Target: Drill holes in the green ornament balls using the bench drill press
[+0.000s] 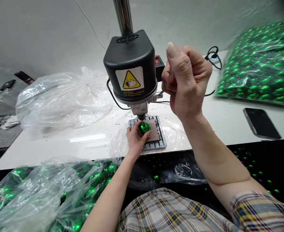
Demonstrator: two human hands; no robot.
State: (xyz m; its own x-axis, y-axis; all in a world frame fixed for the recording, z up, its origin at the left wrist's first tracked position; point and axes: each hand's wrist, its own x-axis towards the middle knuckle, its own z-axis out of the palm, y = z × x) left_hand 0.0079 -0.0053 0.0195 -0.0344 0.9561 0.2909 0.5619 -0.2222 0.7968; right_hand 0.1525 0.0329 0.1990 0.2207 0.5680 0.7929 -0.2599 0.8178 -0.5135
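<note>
A small bench drill press (129,67) with a black motor housing stands in front of me. Under its chuck, a shiny green ball (145,127) rests on a wooden board (154,130) over the slotted metal base (163,141). Thumb and fingers of my left hand (136,138) curl around the ball and hold it there. The drill tip is at the top of the ball; whether it has entered cannot be made out. Raised at the machine's right side, my right hand (186,80) is closed around the feed lever (159,95), most of which the fingers hide.
A clear bag of green balls (260,64) sits at the back right, a phone (261,123) nearer me. Crumpled clear plastic (64,96) covers the table's left. Another bag of green balls (47,193) lies below the front edge. Dark shavings dot the base.
</note>
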